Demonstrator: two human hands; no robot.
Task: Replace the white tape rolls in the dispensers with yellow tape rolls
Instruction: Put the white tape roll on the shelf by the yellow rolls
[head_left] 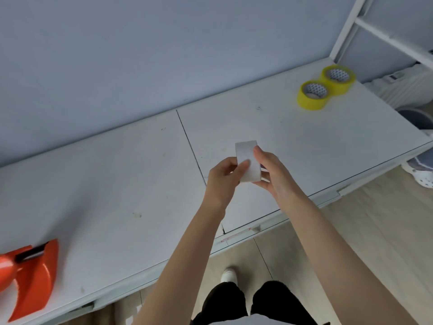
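Both hands meet above the middle of the desk [117, 184] and hold a white tape roll [247, 160] between them. The roll is turned edge-on to the camera, so it reads as a plain white band and its core is hidden. The left hand [222, 181] grips it from nine o'clock, with the thumb laid across the near face and the other fingers curled behind. The right hand [274, 174] holds it from three o'clock, with its fingers [257, 152] closed along the roll's right edge and under it. The roll is lifted off the desk.

Two yellow tape rolls lie flat on the desk at about two o'clock from the hands, well apart from them and touching each other. One yellow roll [312, 96] is nearer and the other yellow roll [338, 79] sits just beyond it (both show a patterned core). An orange dispenser [30, 277] rests on the desk at about eight o'clock, partly cut by the frame edge; I cannot tell if it carries a roll.

A white frame [346, 31] rises past the desk's far corner at one o'clock. A white shoe [229, 275] stands on the wooden floor at six o'clock.
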